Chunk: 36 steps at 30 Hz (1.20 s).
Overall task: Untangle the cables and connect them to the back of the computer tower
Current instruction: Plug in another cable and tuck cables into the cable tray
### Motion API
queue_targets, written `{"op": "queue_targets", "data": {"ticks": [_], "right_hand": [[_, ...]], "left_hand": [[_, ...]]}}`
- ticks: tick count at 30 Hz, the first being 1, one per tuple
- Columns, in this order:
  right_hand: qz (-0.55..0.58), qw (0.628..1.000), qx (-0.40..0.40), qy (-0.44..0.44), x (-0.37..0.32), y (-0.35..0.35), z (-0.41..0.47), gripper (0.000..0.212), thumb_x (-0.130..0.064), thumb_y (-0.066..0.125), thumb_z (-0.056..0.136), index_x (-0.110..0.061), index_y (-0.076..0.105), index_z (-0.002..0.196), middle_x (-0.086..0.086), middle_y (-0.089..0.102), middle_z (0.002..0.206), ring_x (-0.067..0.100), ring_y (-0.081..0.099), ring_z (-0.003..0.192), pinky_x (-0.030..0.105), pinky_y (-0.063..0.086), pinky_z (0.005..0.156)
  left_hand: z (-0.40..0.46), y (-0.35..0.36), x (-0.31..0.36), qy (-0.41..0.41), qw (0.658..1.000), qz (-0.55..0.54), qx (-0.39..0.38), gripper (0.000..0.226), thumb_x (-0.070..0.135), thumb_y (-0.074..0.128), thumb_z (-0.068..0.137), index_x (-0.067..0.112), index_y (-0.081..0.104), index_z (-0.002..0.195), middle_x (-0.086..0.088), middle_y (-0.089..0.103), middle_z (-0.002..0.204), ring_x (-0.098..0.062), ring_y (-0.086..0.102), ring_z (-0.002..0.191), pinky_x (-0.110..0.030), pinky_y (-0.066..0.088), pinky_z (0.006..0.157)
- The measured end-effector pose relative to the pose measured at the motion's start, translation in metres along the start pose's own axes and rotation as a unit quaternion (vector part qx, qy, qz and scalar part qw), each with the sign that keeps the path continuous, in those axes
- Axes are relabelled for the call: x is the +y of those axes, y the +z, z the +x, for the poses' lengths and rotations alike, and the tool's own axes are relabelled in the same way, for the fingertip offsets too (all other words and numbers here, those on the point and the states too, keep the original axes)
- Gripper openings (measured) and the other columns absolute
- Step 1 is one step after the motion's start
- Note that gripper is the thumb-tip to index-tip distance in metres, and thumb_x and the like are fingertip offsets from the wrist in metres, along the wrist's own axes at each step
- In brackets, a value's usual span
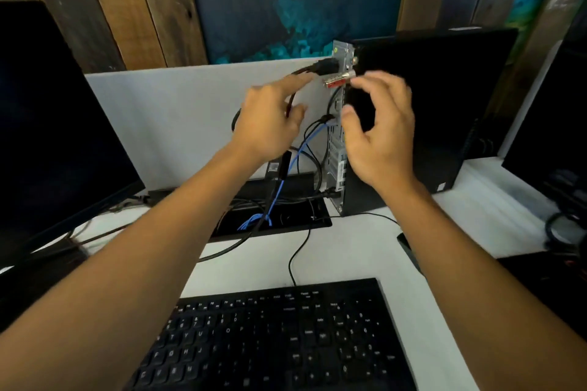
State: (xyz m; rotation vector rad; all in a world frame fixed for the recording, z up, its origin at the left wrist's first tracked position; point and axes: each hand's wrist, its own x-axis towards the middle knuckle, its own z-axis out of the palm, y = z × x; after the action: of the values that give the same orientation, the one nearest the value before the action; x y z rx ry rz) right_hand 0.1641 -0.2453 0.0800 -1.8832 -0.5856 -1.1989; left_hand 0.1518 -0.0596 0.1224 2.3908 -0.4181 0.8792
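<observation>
The black computer tower (438, 111) stands on the white desk with its metal back panel (337, 149) facing left. A thick black power cable (324, 67) is plugged in near the panel's top. A blue cable (305, 149) and thin black cables run from lower ports down into a desk opening. My left hand (270, 117) hovers left of the panel, forefinger stretched toward the power plug, a black cable passing behind its fingers. My right hand (378, 130) is in front of the panel, fingers spread and loosely curved, holding nothing that I can see. Both hands are blurred.
A black keyboard (273, 340) lies at the front, its thin cable (298, 251) running back toward the tower. A dark monitor (54, 124) stands on the left. The desk cable opening (273, 219) holds coiled blue wire. More dark equipment (552, 149) sits at the right.
</observation>
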Motion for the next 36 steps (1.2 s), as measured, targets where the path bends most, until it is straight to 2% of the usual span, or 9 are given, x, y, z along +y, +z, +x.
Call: {"op": "queue_targets", "data": {"ticks": [4, 7, 10, 17, 19, 23, 30, 34, 36], "right_hand": [[0.071, 0.961, -0.223, 0.144, -0.014, 0.001, -0.077, 0.032, -0.038, 0.069, 0.093, -0.018, 0.071, 0.118, -0.003, 0.065, 0.097, 0.007, 0.061, 0.074, 0.029, 0.052, 0.07], [0.071, 0.878, -0.413, 0.232, -0.032, 0.012, -0.109, 0.055, -0.06, 0.067, 0.09, -0.025, 0.065, 0.132, -0.01, 0.069, 0.1, -0.001, 0.063, 0.075, 0.024, 0.05, 0.072], [0.148, 0.82, -0.468, 0.295, -0.06, 0.032, -0.123, 0.051, -0.056, 0.068, 0.091, -0.025, 0.06, 0.132, -0.002, 0.069, 0.103, 0.011, 0.069, 0.074, 0.03, 0.059, 0.068], [0.312, 0.772, -0.302, 0.464, -0.101, 0.088, -0.101, 0.017, -0.017, 0.057, 0.105, -0.007, 0.067, 0.096, 0.01, 0.06, 0.082, 0.015, 0.06, 0.059, 0.027, 0.054, 0.055], [0.348, 0.747, -0.283, 0.491, -0.103, 0.097, -0.088, 0.011, -0.016, 0.063, 0.102, -0.006, 0.067, 0.098, 0.012, 0.062, 0.091, 0.018, 0.065, 0.064, 0.027, 0.057, 0.06], [0.324, 0.771, -0.266, 0.479, -0.105, 0.119, -0.068, 0.024, -0.022, 0.07, 0.098, -0.007, 0.062, 0.113, 0.011, 0.068, 0.108, 0.022, 0.075, 0.074, 0.033, 0.063, 0.072], [0.283, 0.79, -0.179, 0.513, -0.089, 0.15, -0.056, 0.042, -0.031, 0.076, 0.093, -0.019, 0.048, 0.121, 0.005, 0.063, 0.111, 0.017, 0.076, 0.07, 0.03, 0.064, 0.068], [0.333, 0.8, -0.185, 0.463, -0.079, 0.151, -0.054, 0.042, -0.031, 0.077, 0.092, -0.019, 0.056, 0.126, 0.012, 0.07, 0.109, 0.023, 0.074, 0.076, 0.033, 0.063, 0.07], [0.361, 0.781, -0.155, 0.485, -0.073, 0.15, -0.053, 0.036, -0.037, 0.074, 0.094, -0.017, 0.06, 0.121, 0.011, 0.068, 0.108, 0.025, 0.071, 0.075, 0.035, 0.063, 0.07]], "left_hand": [[-0.105, -0.014, -0.039, -0.044, 0.999, -0.003, -0.031, 0.058, 0.042, 0.071, 0.091, 0.03, 0.047, 0.142, 0.006, 0.065, 0.115, -0.009, 0.066, 0.081, -0.026, 0.053, 0.075], [-0.183, -0.015, -0.076, -0.051, 0.993, 0.054, -0.096, 0.049, 0.062, 0.059, 0.091, 0.027, 0.056, 0.125, 0.012, 0.063, 0.099, -0.009, 0.059, 0.091, -0.034, 0.049, 0.083], [-0.235, -0.024, -0.111, -0.043, 0.98, 0.134, -0.143, 0.043, 0.064, 0.039, 0.098, 0.031, 0.06, 0.116, 0.014, 0.062, 0.102, -0.015, 0.055, 0.104, -0.041, 0.04, 0.087], [-0.233, -0.061, -0.165, -0.195, 0.924, 0.292, -0.155, 0.036, 0.054, 0.031, 0.103, 0.029, 0.05, 0.121, -0.009, 0.043, 0.114, -0.034, 0.047, 0.102, -0.051, 0.043, 0.086], [-0.214, -0.069, -0.18, -0.253, 0.912, 0.255, -0.197, 0.04, 0.048, 0.034, 0.106, 0.015, 0.055, 0.115, -0.015, 0.045, 0.112, -0.042, 0.055, 0.1, -0.051, 0.047, 0.088], [-0.178, -0.069, -0.213, -0.306, 0.908, 0.205, -0.2, 0.035, 0.033, 0.047, 0.106, 0.004, 0.065, 0.099, -0.025, 0.06, 0.113, -0.044, 0.06, 0.099, -0.046, 0.049, 0.088], [-0.172, -0.028, -0.224, -0.346, 0.91, 0.117, -0.197, 0.046, 0.033, 0.066, 0.097, 0.019, 0.049, 0.057, -0.016, 0.058, 0.076, -0.036, 0.06, 0.075, -0.029, 0.041, 0.069], [-0.164, -0.001, -0.221, -0.338, 0.889, 0.11, -0.289, 0.042, 0.038, 0.073, 0.092, 0.019, 0.059, 0.057, -0.003, 0.057, 0.068, -0.019, 0.052, 0.067, -0.022, 0.039, 0.063], [-0.154, 0.002, -0.221, -0.335, 0.875, 0.097, -0.335, 0.024, 0.041, 0.076, 0.089, 0.023, 0.075, 0.073, 0.003, 0.069, 0.079, -0.013, 0.058, 0.078, -0.02, 0.046, 0.076]]}}
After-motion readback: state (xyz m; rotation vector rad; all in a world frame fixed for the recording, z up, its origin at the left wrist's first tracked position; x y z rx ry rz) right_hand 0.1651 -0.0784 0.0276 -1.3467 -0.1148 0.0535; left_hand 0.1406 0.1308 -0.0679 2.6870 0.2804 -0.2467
